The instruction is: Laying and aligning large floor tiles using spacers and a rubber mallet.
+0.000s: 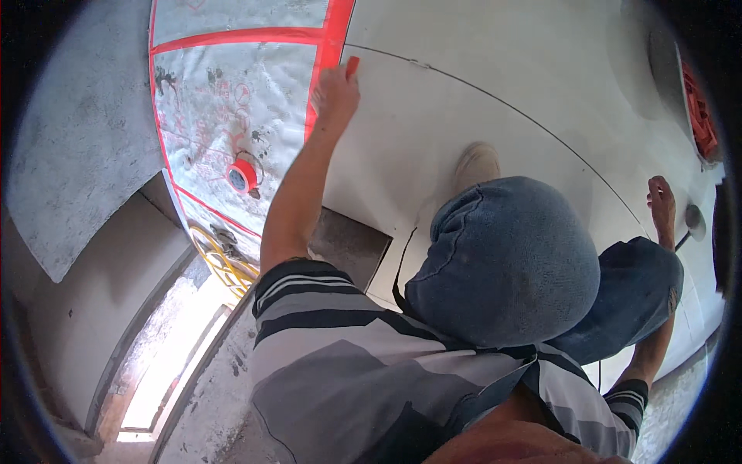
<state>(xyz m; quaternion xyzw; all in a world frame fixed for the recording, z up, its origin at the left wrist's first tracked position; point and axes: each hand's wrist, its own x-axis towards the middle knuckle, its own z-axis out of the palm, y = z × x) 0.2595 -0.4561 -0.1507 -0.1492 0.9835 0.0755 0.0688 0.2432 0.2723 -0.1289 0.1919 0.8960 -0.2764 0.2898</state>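
Observation:
My left hand [337, 97] reaches forward to the long red tape strip [334, 32] along the edge of the pale protective sheet [209, 100]. Its fingers are closed round a small red piece [352, 66] that sticks out past them; it looks like red tape, though most of it is hidden. On the sheet, nearer to me, lies a roll of red tape [242, 176]. My right hand [661, 203] hangs beyond my right knee, its fingers loosely bent and apart, with nothing visible in them. A grey rounded thing [694, 221] with a dark stick is beside it.
Large pale floor tiles [525, 85] with a dark joint line spread ahead and right. My shoe [477, 164] stands on them. A dark square [352, 247] lies by my left arm, and a yellow cable [220, 267] lies left. Red material [698, 116] sits at far right.

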